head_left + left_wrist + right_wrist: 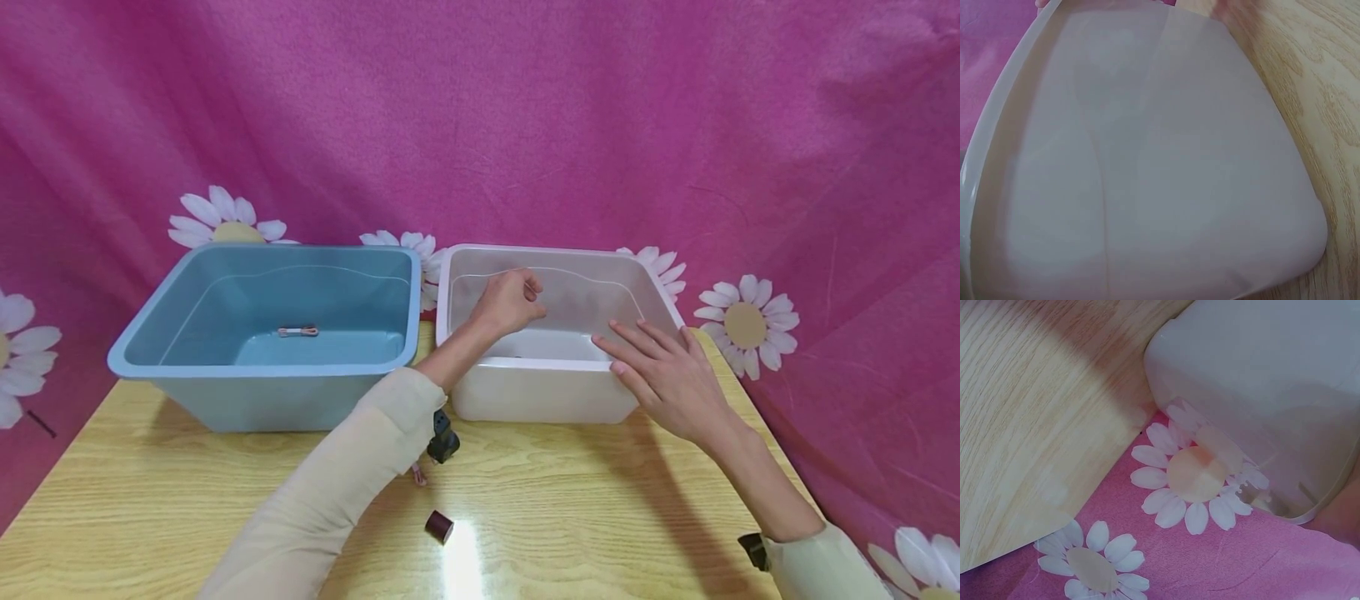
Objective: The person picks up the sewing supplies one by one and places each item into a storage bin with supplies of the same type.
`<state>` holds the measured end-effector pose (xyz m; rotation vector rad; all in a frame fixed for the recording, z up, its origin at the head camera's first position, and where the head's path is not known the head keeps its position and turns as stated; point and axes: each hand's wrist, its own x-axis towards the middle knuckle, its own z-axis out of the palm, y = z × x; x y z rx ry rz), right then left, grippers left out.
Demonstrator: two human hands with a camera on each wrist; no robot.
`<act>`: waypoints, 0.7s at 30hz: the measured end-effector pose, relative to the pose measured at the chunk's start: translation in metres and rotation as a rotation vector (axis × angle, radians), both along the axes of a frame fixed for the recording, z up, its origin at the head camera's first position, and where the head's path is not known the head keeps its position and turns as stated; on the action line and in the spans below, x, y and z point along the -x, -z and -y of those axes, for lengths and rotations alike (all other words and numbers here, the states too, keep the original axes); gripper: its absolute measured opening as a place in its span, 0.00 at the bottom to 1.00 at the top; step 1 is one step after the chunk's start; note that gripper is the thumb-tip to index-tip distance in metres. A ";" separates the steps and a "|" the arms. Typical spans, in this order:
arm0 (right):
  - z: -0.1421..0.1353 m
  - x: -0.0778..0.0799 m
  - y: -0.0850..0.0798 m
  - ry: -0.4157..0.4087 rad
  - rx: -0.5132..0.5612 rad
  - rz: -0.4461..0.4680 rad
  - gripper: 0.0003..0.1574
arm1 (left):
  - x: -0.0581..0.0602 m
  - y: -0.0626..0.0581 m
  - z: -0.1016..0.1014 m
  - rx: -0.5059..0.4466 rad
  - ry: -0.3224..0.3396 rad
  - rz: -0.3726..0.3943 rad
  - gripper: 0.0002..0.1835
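My left hand (512, 302) is over the white bin (547, 392), its fingers bent and the thumb apart from them. Nothing shows between them. Spread fingers of my right hand (667, 379) reach over the bin's front right rim, with the palm just outside it. In the left wrist view the bin's pale wall (1166, 150) fills most of the picture. The right wrist view shows a corner of the same bin (1260, 381), with a blurred bit of my right hand (1341, 512) at the edge. Part of the bin's floor is hidden behind its front wall.
A blue bin (277, 400) stands left of the white one, with a small pinkish bundled cord (298, 331) inside. On the wooden table (570, 517) lie a dark brown cylinder (439, 527) and another pinkish cord (418, 475), partly behind my left sleeve. Pink flowered cloth (480, 125) hangs behind.
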<state>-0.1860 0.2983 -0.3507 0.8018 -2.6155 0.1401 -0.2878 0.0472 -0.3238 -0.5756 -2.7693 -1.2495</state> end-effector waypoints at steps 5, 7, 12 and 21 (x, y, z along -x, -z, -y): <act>0.000 0.001 -0.001 0.006 -0.009 0.004 0.26 | -0.001 -0.001 0.000 -0.006 0.009 0.009 0.17; 0.000 0.001 -0.001 0.009 -0.011 0.010 0.26 | -0.001 0.000 0.000 -0.024 0.022 0.017 0.19; 0.000 0.001 -0.001 0.018 -0.009 0.019 0.25 | -0.001 0.000 -0.001 -0.060 0.061 0.016 0.23; 0.001 -0.001 -0.001 0.031 -0.007 0.032 0.26 | -0.012 -0.005 0.002 -0.174 0.143 0.011 0.20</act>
